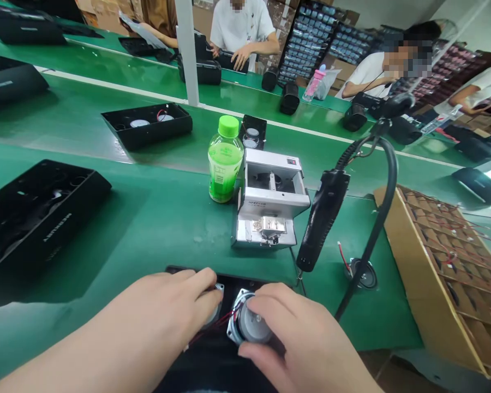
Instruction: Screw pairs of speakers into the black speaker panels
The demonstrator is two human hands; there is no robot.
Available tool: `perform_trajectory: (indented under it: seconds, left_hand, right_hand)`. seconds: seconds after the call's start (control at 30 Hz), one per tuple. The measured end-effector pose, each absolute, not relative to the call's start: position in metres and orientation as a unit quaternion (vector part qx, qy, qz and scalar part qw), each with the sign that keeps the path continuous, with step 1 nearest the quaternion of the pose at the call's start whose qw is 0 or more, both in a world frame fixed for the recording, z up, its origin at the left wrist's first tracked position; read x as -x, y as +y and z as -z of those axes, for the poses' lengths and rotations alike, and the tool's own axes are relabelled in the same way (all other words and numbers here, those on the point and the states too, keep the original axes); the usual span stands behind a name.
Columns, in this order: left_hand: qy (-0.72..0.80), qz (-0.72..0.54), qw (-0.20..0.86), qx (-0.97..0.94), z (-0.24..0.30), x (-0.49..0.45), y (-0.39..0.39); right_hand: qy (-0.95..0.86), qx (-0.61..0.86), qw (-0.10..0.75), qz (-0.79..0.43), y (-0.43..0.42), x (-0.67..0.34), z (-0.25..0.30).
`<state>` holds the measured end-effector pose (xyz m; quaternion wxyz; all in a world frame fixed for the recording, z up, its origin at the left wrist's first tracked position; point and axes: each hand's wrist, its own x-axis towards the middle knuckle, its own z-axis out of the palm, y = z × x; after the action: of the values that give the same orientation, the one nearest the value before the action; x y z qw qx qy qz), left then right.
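Note:
In front of me lies a black speaker housing (204,363), partly hidden under my arms. My right hand (297,322) has its thumb and fingers round a round silver speaker driver (251,323), which sits tilted over the housing with its square metal flange to the left. My left hand (159,311) rests on a second speaker driver (218,305) beside it, fingers curled over its edge; most of that driver is covered. Thin red and black wires (223,321) run between the two drivers.
Beyond the housing stand a silver screw feeder (270,199) and a green-capped bottle (225,164). An electric screwdriver (323,224) hangs to the right, near a loose speaker driver (366,274) and a divided cardboard box (396,245). Another black housing (65,218) lies left. People work across the conveyor.

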<state>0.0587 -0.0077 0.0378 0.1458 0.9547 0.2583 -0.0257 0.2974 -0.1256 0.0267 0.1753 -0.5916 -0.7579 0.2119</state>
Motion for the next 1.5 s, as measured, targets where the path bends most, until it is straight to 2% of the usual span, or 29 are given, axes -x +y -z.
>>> perform_trajectory:
  seconds: [0.13, 0.27, 0.37, 0.6, 1.13, 1.5]
  left_hand:
    - [0.202, 0.067, 0.093, -0.973, -0.039, -0.060, 0.000]
    - [0.193, 0.011, 0.111, -0.975, -0.029, -0.051, 0.000]
    - [0.187, -0.025, 0.093, -0.978, -0.021, -0.045, -0.003]
    - [0.184, -0.050, 0.098, -0.977, -0.017, -0.040, 0.006]
    - [0.271, -0.040, 0.173, -0.946, -0.021, -0.030, -0.007]
    - [0.303, -0.026, 0.113, -0.946, -0.032, -0.039, -0.017]
  right_hand:
    - [-0.783, 0.583, 0.120, -0.183, -0.116, -0.302, -0.030]
    - [-0.790, 0.578, 0.024, -0.204, -0.109, -0.298, -0.025]
    - [-0.793, 0.574, 0.004, -0.205, -0.108, -0.297, -0.023]
    - [-0.805, 0.557, -0.003, -0.205, -0.107, -0.301, -0.029]
    - [-0.820, 0.545, 0.058, -0.166, -0.108, -0.308, -0.038]
    - [-0.802, 0.562, 0.068, -0.189, -0.107, -0.315, -0.044]
